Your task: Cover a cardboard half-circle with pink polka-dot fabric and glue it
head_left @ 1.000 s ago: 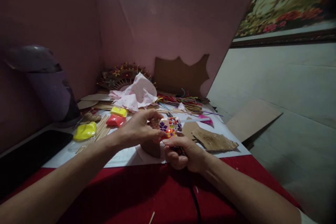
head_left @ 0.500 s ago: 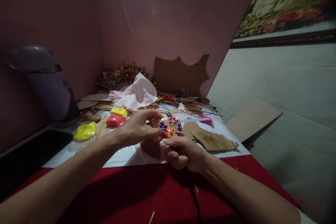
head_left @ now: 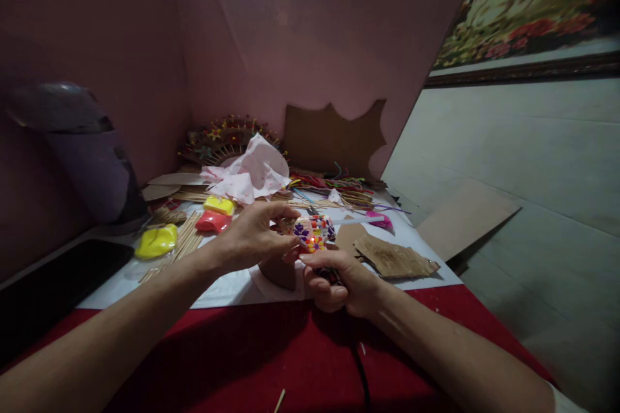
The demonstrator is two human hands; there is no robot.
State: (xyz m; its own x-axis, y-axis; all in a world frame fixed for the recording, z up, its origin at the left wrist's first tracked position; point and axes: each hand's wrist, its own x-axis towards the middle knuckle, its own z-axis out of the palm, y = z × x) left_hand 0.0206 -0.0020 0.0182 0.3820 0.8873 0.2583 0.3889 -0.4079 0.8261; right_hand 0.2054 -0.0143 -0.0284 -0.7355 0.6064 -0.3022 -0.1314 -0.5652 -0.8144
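A flower-patterned hot glue gun (head_left: 314,232) with a small lit spot is held above the table's front edge. My right hand (head_left: 339,281) is closed round its handle, and a black cord (head_left: 361,368) runs down below that hand. Out of the gun's back, to the right, sticks a pale glue stick (head_left: 361,221). At the nozzle end, my left hand (head_left: 259,232) has its thumb and fingers closed on a small brown piece (head_left: 285,226), mostly covered by the fingers. A brown curved piece (head_left: 278,274), partly hidden, is beneath my hands.
Yellow clay (head_left: 156,242), a red pack (head_left: 213,222) and thin wooden sticks (head_left: 188,235) lie to the left. Behind are a pink-white cloth (head_left: 252,171) and coloured pipe cleaners (head_left: 334,182). Torn cardboard (head_left: 394,257) lies at right; a black phone-like slab (head_left: 72,277) is front left.
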